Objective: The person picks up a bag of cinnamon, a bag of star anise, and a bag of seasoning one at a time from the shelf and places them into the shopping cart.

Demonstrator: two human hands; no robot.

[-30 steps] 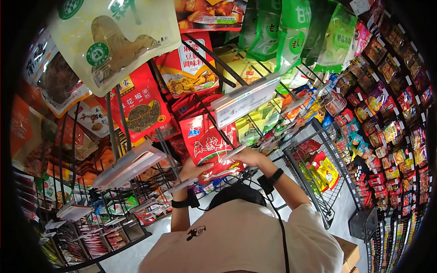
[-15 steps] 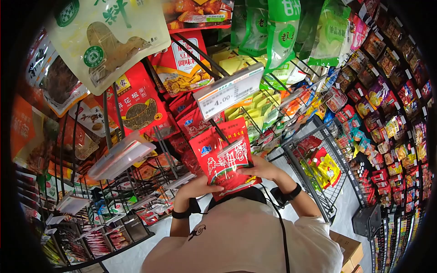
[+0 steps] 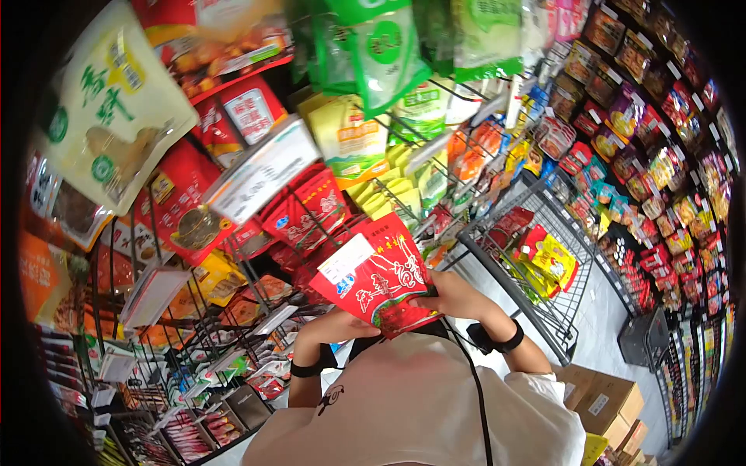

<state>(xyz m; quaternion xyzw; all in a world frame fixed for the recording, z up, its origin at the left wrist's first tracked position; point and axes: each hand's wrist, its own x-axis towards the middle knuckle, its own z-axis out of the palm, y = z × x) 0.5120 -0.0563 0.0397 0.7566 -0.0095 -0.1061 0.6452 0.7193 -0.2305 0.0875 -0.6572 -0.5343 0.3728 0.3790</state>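
1. The bag (image 3: 382, 273) between the left hand (image 3: 342, 326) and right hand (image 3: 458, 295) is red with white writing.
2. The band (image 3: 511, 335) just behind the right hand is black.
3. The shirt (image 3: 420, 396) behind both hands is pale, with a small black picture (image 3: 331, 396).
4. The cart (image 3: 542, 330) right of the right hand is grey.

A wire-hook display rack (image 3: 247, 408) spans the left side, price-label holders (image 3: 264, 172) jutting from its front and low, dark-walled bins along its bottom edge. Well apart on the right stands tall, tightly stocked shelving (image 3: 666, 396), a dark bin (image 3: 645, 339) by its near lower corner. Between them lies pale, glossy floor (image 3: 600, 311), brightly lit, with cardboard boxes (image 3: 606, 394) at lower right.
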